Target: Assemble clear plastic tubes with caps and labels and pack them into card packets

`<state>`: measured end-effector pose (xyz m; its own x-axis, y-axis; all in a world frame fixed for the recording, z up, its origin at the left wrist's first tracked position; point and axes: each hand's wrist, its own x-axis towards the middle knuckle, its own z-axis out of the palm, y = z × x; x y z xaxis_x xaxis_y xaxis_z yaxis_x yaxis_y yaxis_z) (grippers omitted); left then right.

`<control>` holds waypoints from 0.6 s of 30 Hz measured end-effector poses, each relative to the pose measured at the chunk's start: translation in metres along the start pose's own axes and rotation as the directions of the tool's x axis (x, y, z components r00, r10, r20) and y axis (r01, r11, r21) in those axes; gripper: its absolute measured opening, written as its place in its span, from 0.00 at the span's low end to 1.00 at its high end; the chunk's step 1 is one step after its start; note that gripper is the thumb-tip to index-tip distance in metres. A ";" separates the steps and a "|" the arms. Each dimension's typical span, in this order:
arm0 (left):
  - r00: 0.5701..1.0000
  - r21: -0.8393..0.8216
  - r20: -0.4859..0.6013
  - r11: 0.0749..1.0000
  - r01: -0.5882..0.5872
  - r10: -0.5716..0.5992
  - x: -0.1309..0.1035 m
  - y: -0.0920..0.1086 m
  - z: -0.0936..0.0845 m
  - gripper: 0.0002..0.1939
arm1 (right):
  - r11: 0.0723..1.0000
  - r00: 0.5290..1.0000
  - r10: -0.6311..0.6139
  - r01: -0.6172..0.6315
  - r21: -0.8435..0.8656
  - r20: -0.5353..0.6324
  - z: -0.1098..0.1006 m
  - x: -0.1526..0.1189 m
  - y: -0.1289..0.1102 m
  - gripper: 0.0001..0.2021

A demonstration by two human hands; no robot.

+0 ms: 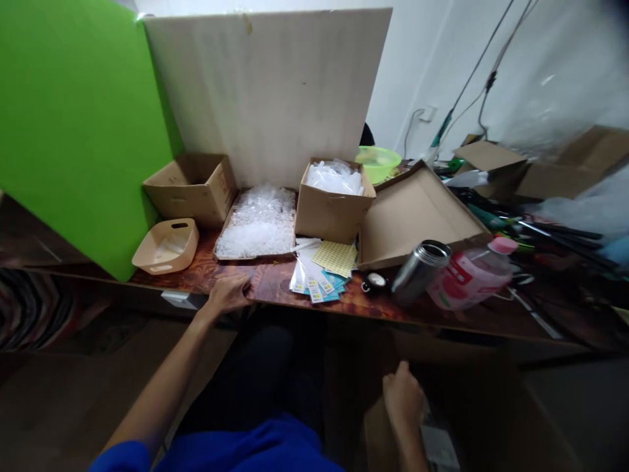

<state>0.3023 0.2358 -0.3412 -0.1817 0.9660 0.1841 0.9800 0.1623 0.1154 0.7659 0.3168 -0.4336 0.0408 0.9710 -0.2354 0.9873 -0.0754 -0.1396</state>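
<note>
My left hand (229,293) rests at the front edge of the brown wooden table (268,286), its fingers bent together; whether they hold anything is hidden. Low on the right, below the table, my right hand (403,393) is closed over a cardboard box (376,426); what its fingers grip, if anything, cannot be made out. Past my left hand lies a shallow tray (255,223) heaped with small clear pieces. Labelled cards (314,285) and a yellow sticker sheet (335,257) lie to its right, near the table edge.
A beige basket (142,257) and an open carton (196,201) stand at left. Another carton (327,215) holds white plastic bags. Further right are a cardboard lid (417,216), a steel flask (417,272), a small round dial (377,280) and a pink bottle (472,275).
</note>
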 end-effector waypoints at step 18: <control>0.977 -0.395 -0.064 0.905 0.161 -0.202 -0.141 0.008 0.062 0.09 | 0.973 0.973 0.218 -0.212 0.089 -0.069 -0.007 -0.002 -0.001 0.12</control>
<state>0.3408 0.1137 -0.4270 -0.3805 0.8985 0.2188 0.8250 0.2229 0.5194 0.7660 0.3165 -0.4257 0.2661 0.9444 -0.1932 0.9385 -0.2996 -0.1718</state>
